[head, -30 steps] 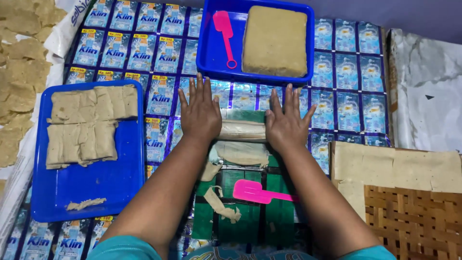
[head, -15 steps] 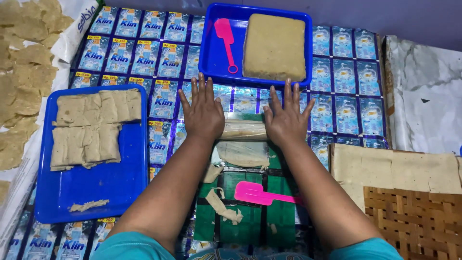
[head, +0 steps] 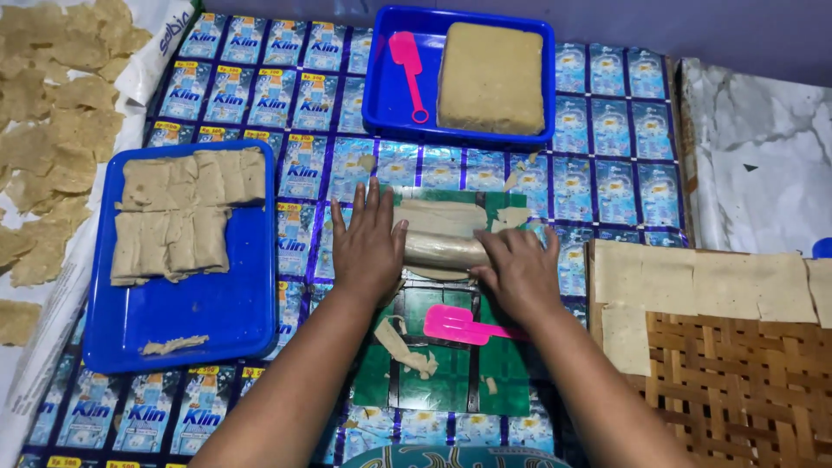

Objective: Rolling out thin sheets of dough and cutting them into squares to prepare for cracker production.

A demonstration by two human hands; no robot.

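Taking the pale beige roll of thin dough sheet (head: pixel 444 250) on the green mat as the landmark: far to its left lie irregular dried beige pieces (head: pixel 54 130) on white sheeting, and nearer, still left of the roll, a flat blue plastic tray (head: pixel 186 316) carries overlapping folded dough sheets (head: pixel 178 217).

The left hand (head: pixel 368 243) lies flat, fingers spread and pointing away from the person, palm pressing on the roll's left end. It clamps nothing; it bears down open.

The roll itself lies with its long axis running left to right across the person's front, between the two hands, with a flattened stretch of the same sheet (head: pixel 438 215) on its far side. Beyond the roll a deeper blue plastic tub (head: pixel 386 104) holds a pink plastic scraper (head: pixel 407 65) and a square tan block of dough (head: pixel 491 78).

On the roll's near side a second pink plastic scraper (head: pixel 459 325) lies on the mat beside dough scraps (head: pixel 403 347).

The right hand (head: pixel 520 273) covers the roll's right end, fingers loosely curled over it rather than closed around it. Both hands sit equally near. Right of the roll, thin cut sheets (head: pixel 693 282) rest on a woven bamboo tray (head: pixel 737 381).
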